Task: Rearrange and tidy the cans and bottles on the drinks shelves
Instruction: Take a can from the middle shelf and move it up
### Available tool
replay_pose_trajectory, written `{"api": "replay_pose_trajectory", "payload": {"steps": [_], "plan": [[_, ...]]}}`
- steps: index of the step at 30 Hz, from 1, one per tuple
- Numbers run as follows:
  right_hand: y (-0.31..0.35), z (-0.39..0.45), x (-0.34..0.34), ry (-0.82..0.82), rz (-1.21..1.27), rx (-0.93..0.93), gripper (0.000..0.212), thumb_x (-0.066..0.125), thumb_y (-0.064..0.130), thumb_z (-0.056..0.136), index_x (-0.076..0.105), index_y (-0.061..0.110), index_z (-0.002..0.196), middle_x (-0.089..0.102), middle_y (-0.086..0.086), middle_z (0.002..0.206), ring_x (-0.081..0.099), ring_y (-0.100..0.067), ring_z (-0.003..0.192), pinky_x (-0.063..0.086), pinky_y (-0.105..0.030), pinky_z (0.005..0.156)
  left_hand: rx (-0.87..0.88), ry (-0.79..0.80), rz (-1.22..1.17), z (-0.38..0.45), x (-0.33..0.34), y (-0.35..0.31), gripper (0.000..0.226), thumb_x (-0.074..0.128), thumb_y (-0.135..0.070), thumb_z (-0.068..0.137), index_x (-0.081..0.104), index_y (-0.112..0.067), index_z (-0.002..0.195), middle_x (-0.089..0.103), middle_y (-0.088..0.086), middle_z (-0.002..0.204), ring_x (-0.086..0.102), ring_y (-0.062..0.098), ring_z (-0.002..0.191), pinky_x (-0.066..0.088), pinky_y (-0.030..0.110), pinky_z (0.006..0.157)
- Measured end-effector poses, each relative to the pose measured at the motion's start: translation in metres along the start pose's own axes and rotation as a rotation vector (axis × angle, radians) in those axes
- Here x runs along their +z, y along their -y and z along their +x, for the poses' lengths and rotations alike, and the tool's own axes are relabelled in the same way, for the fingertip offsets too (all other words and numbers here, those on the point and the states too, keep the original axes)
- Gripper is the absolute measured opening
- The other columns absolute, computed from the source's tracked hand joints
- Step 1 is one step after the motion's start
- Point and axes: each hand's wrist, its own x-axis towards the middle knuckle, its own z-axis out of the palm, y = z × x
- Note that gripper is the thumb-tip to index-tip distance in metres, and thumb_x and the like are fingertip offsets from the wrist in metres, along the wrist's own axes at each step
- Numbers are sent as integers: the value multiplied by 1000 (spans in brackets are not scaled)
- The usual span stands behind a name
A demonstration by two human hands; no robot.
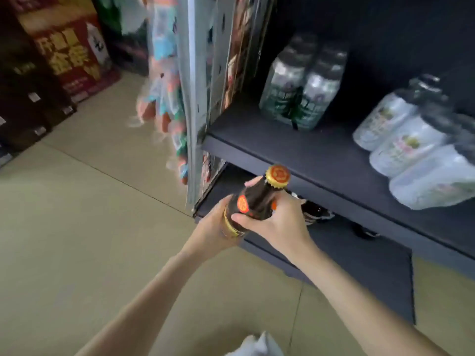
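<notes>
A dark brown glass bottle (pixel 257 199) with a gold and orange cap and an orange neck label is held in both hands, tilted toward the shelves. My left hand (pixel 213 227) wraps its lower body from the left. My right hand (pixel 280 222) grips its shoulder from the right. The bottle hangs just in front of the dark shelf edge (pixel 334 191), above the bottom shelf (pixel 359 253). A wrapped pack of cans (pixel 300 86) stands at the back left of the upper shelf. Clear wrapped bottle packs (pixel 411 142) lie at the right.
Dark bottles (pixel 316 211) stand under the upper shelf on the bottom shelf. A hanging rack of colourful packets (pixel 167 93) stands left of the shelf unit. Red and dark boxes (pixel 69 55) line the far left. Beige tiled floor (pixel 90 227) fills the foreground.
</notes>
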Motion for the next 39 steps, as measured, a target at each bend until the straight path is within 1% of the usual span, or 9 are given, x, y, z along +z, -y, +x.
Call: {"api": "replay_pose_trajectory", "payload": {"steps": [5,10,13,15,17,21,27,35,39], "plan": [[-91,23,40,62,-62,-85,59,86,27,61,58,13,111,67,3,106,61,-11,101,47,-27,90,9,-41,-17,40,52,89,85,75,-30,54,40,-28,131,60,-10,117,57,8,107,47,26,89],[-128,48,54,145,-95,-87,59,79,23,73,49,10,121,58,6,108,54,-11,108,40,-17,88,-32,-108,-4,73,75,118,88,86,-17,58,39,-21,132,59,-14,102,57,11,100,43,23,82],[-151,53,50,109,-50,-96,63,69,20,83,37,13,137,51,0,133,47,-13,125,37,-26,104,-47,-128,-6,95,80,117,83,85,-16,61,40,-19,131,57,-14,103,54,8,99,41,21,82],[-168,46,44,63,-23,-59,66,64,17,86,30,15,142,43,-2,142,40,-14,132,33,-33,111,-63,-137,27,109,82,114,80,85,-18,62,40,-18,129,57,-9,107,54,9,101,40,21,83],[-186,34,37,-15,-27,-26,58,61,13,88,35,15,140,44,-1,140,41,-10,129,34,-27,109,-79,-149,61,124,83,114,80,85,-20,63,40,-16,129,59,-3,115,54,13,107,40,22,85],[-219,15,20,-380,-64,-27,38,67,8,83,53,10,118,58,1,112,55,-5,104,44,-10,89,-91,-216,55,151,83,116,85,86,-19,62,36,-16,131,57,3,125,52,21,117,43,33,98],[-262,16,29,-517,-107,140,60,77,14,74,44,7,123,47,-8,123,54,-12,99,39,-5,83,-109,-328,-39,185,93,115,83,85,-15,61,39,-17,130,57,0,124,52,19,116,43,30,95],[-278,24,56,-557,-48,211,71,78,22,74,36,9,130,41,-8,129,55,-23,109,49,-39,93,-130,-411,-23,229,103,124,89,83,-21,63,33,-18,136,54,5,127,50,26,119,43,44,99],[-284,24,63,-552,-3,222,66,76,19,76,37,11,129,45,-7,128,56,-21,108,51,-40,91,-107,-425,-9,233,105,125,86,81,-22,66,32,-18,137,53,4,127,50,24,119,44,41,99]]}}
